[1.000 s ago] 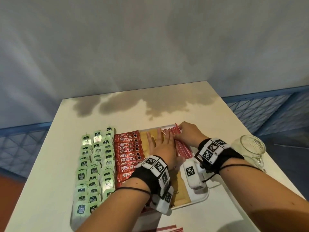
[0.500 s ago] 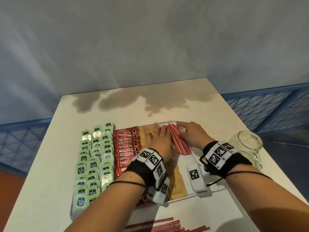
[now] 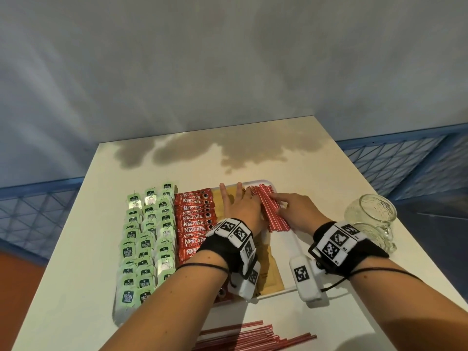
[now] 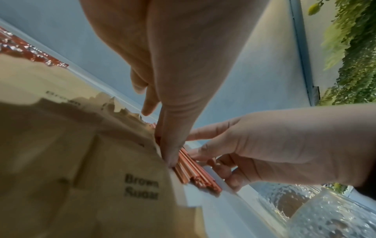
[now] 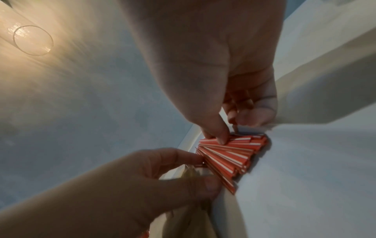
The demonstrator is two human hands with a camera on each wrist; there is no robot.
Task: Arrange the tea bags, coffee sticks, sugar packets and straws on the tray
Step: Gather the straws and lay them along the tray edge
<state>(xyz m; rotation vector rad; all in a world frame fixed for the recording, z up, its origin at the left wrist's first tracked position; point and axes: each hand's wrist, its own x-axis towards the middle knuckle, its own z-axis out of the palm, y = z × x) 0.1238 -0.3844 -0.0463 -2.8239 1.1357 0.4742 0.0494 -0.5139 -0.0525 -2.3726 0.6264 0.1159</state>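
Observation:
A white tray (image 3: 285,252) holds rows of green tea bags (image 3: 147,236), red coffee sticks (image 3: 195,219), brown sugar packets (image 3: 268,272) and a bundle of red-and-white straws (image 3: 269,211) at its far right. My left hand (image 3: 244,209) lies flat on the sugar packets, fingers straight, its thumb side pressed against the straws (image 4: 193,173). From the right, my right hand (image 3: 293,211) touches the straws (image 5: 227,154) with extended fingers, one fingertip pressing on top. Neither hand grips anything.
Several loose red straws (image 3: 253,338) lie on the white table in front of the tray. A textured glass mug (image 3: 372,219) stands right of the tray, close to my right wrist. Blue mesh railing runs beyond the table's sides.
Both hands slid toward the tray's far end, squeezing the straw bundle between them. More of the loose straws at the near edge came into view.

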